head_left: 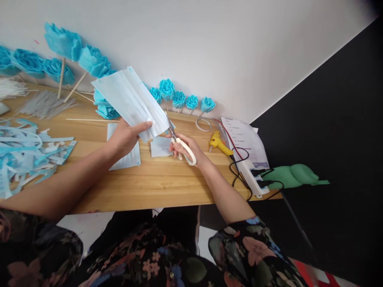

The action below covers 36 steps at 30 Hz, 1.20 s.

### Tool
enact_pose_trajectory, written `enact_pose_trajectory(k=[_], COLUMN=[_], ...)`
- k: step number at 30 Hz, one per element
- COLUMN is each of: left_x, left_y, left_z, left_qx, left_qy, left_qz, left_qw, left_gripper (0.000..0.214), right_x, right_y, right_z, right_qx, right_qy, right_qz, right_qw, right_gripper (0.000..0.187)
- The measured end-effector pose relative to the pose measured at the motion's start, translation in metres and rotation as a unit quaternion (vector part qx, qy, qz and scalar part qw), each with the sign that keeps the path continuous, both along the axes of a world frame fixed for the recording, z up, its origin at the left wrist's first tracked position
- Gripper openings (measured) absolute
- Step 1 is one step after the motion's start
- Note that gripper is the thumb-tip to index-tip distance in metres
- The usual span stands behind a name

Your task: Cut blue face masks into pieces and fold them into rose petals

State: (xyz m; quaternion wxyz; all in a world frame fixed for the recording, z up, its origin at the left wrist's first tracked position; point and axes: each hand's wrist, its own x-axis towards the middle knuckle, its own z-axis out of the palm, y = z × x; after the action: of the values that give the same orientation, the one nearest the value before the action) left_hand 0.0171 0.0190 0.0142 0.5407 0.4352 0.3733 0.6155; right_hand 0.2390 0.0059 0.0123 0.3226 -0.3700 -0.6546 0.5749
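My left hand (127, 137) grips a pale blue pleated face mask (133, 99) by its lower edge, thumb on top, and the mask is raised and tilted above the table. White-handled scissors (187, 150) are in my right hand (190, 145). Their blades reach the mask's right-hand edge; whether they are cutting into it I cannot tell. Beneath my left hand lies another light blue mask piece (127, 159) on the wood. A smaller pale piece (160, 146) rests just left of the scissors.
Blue flowers on sticks (166, 89) line the wall. Cut blue strips (32, 153) are heaped at the left, near grey wires (44, 104). To the right are a tape roll (204, 124), a yellow glue gun (220, 142), papers (245, 139) and a power strip (253, 179) with cords.
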Motion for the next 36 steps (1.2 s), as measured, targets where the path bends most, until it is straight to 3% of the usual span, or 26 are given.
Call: enact_pose_trajectory(k=[11,21,36], left_x=[-0.003,-0.004,-0.004], left_y=[0.001,-0.001,0.002], left_z=[0.004,0.012,0.008], left_qx=[-0.008,-0.025,-0.015], left_qy=[-0.015,0.0,-0.014], left_qz=[-0.017,-0.011,-0.004], left_qw=[1.0,1.0,1.0], left_gripper=[0.059,0.046,0.043], right_x=[0.001,0.001,-0.002], right_y=[-0.001,-0.001,-0.001], right_z=[-0.002,-0.003,-0.006], right_qx=[-0.003,-0.005,-0.013], right_qy=[-0.007,-0.006,-0.007], right_qz=[0.004,0.003,-0.019], right_qw=[1.0,1.0,1.0], right_gripper=[0.063,0.063,0.064])
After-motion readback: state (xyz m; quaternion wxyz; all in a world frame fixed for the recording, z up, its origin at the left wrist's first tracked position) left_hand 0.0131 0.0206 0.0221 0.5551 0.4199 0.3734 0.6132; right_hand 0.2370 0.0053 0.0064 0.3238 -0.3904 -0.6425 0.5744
